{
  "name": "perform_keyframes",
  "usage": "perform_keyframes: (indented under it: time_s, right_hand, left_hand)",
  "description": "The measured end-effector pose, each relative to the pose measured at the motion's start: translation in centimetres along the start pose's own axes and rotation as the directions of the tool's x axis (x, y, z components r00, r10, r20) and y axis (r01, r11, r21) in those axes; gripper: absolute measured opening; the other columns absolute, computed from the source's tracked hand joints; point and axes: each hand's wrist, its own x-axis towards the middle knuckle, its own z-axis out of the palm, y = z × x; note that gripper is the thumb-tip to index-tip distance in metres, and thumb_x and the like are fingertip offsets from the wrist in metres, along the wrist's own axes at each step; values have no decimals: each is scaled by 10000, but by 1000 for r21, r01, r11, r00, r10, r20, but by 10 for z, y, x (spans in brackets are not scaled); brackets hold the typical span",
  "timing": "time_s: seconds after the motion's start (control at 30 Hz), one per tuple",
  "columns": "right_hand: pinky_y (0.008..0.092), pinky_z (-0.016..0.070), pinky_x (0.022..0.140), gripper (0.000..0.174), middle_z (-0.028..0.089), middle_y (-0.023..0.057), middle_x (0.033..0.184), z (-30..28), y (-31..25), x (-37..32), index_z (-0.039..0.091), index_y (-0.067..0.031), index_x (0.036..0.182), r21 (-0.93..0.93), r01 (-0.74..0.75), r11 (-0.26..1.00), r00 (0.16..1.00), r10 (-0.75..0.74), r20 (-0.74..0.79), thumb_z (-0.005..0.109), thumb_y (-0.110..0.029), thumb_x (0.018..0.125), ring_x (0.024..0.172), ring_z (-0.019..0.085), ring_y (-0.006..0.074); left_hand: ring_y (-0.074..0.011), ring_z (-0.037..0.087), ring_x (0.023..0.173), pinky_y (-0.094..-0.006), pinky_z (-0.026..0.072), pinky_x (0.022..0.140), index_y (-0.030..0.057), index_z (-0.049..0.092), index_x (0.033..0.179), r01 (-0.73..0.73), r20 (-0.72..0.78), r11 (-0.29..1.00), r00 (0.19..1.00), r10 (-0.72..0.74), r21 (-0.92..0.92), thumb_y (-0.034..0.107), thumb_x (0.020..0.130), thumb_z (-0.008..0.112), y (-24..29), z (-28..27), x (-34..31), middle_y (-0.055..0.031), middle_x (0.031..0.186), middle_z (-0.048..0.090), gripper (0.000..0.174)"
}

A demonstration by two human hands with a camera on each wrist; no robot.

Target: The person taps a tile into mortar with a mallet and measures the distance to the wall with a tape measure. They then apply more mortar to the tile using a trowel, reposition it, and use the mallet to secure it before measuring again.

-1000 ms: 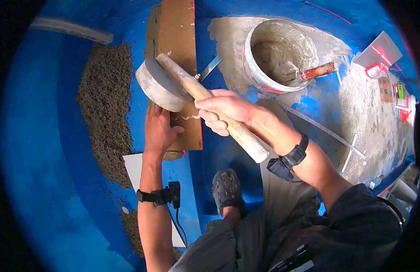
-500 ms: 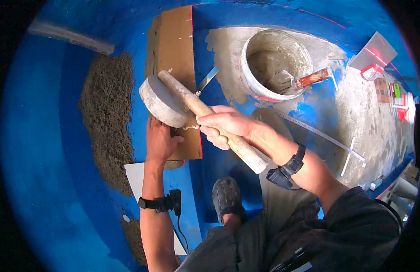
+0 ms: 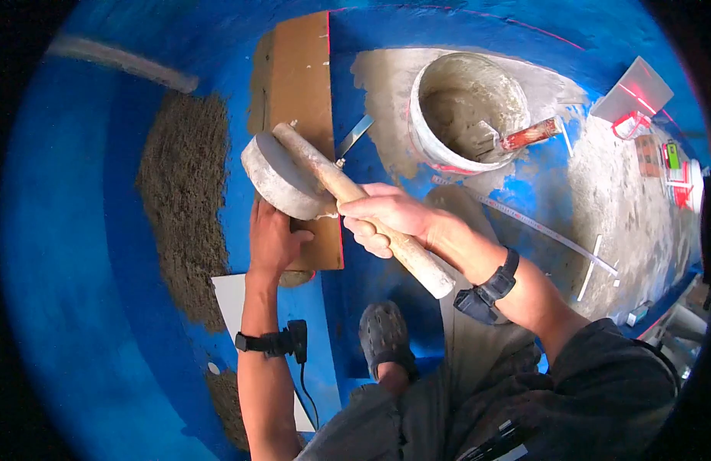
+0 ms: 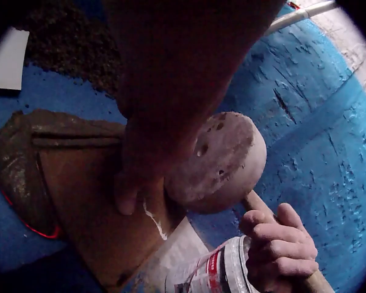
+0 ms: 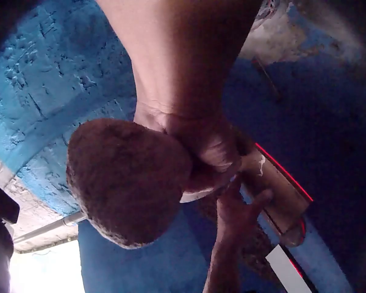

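Note:
My right hand point(image 3: 386, 219) grips the wooden handle of a mallet point(image 3: 286, 180) with a thick, round, whitish head. The mallet head hovers over or rests on a long brown tile point(image 3: 300, 77); I cannot tell which. Beneath it my left hand point(image 3: 275, 242) lies along the tile's left edge, thumb spread over the surface, its fingertips hidden by the mallet head. From the left wrist view, grey mortar point(image 4: 18, 159) bulges out under the tile's end. In the right wrist view, the handle's butt end point(image 5: 128, 183) looms large before the right hand.
A bucket of mortar point(image 3: 417, 115) with a red-handled trowel point(image 3: 528, 134) stands to the right. A tape measure point(image 3: 532, 223) stretches across the floor. Loose mortar point(image 3: 182, 207) lies left of the tile, a white piece point(image 3: 231, 296) near the left forearm. A shoe point(image 3: 384, 334) stands below the tile.
The whole scene sits lower as the head view has tilted. Over the tile, the mallet head has shifted slightly right and toward the person. The left hand stays on the tile's edge.

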Motion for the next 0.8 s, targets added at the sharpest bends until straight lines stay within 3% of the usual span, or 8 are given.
perform_keyframes:
  time_s: [0.07, 0.23, 0.3, 0.33, 0.4, 0.5, 0.6, 0.8]
  right_hand:
    - [329, 458, 368, 299, 518, 30, 629, 4, 2, -5, 536, -78, 804, 13, -20, 1000, 1000, 20, 2, 622, -238, 1042, 422, 538, 143]
    - [325, 454, 370, 281, 525, 33, 648, 12, -1, -14, 522, -80, 836, 2, -22, 1000, 999, 22, -24, 627, -237, 1045, 430, 538, 135]
    - [326, 456, 367, 278, 534, 41, 651, 13, 4, -17, 519, -78, 864, 4, -36, 999, 999, 36, 0, 629, -257, 1046, 430, 540, 138]
    - [326, 456, 367, 278, 534, 41, 651, 16, 6, -19, 519, -78, 864, -1, -36, 999, 999, 36, -1, 629, -257, 1046, 430, 540, 138]
    - [326, 454, 362, 294, 530, 42, 641, 24, 9, -20, 523, -80, 839, 8, -98, 995, 995, 98, 5, 625, -264, 1045, 432, 548, 146]
    - [325, 446, 356, 326, 510, 36, 615, 31, 25, -14, 528, -82, 788, 10, -143, 990, 989, 143, 37, 624, -260, 1043, 421, 540, 156]
    - [325, 450, 355, 311, 506, 26, 618, 39, 35, -6, 520, -79, 813, -3, -187, 982, 981, 187, 39, 612, -256, 1052, 424, 535, 146]
    - [294, 445, 365, 281, 509, 11, 649, 52, 42, -7, 514, -89, 860, -1, -199, 980, 974, 198, 105, 598, -257, 1069, 440, 524, 108]
  left_hand:
    - [-380, 513, 1383, -509, 384, 1179, 120, 698, 1330, 14, 51, 999, 999, -13, -32, 114, 528, 955, -2, -2, -2, -139, 1418, 632, 842]
    - [-415, 455, 1435, -499, 401, 1169, 68, 667, 1360, 133, 2, 980, 991, -134, -148, 126, 553, 954, -10, 3, -12, -158, 1537, 529, 858]
    - [-443, 507, 1331, -502, 441, 1096, 11, 679, 1267, 136, -241, 989, 960, -145, -55, 152, 587, 956, -15, 6, -35, -185, 1434, 564, 748]
    - [-443, 507, 1331, -502, 441, 1096, 11, 679, 1267, 135, -246, 989, 958, -145, -57, 152, 587, 956, -17, 8, -48, -185, 1434, 564, 748]
    - [-429, 551, 1140, -500, 466, 994, -14, 691, 1080, 423, -237, 906, 877, -418, -30, 184, 604, 966, -19, 10, -79, -202, 1217, 594, 583]
    - [-391, 532, 987, -491, 470, 909, 2, 668, 919, 507, -271, 862, 825, -496, -33, 189, 609, 970, -18, 20, -110, -184, 1041, 570, 471]
    - [-391, 535, 992, -486, 474, 882, 16, 672, 884, 553, -254, 832, 799, -545, -44, 184, 598, 970, -19, 25, -112, -186, 1020, 589, 446]
    - [-412, 572, 967, -508, 470, 864, 41, 753, 1053, 412, -361, 908, 837, -412, -80, 135, 679, 887, -26, 29, -107, -196, 987, 635, 408]
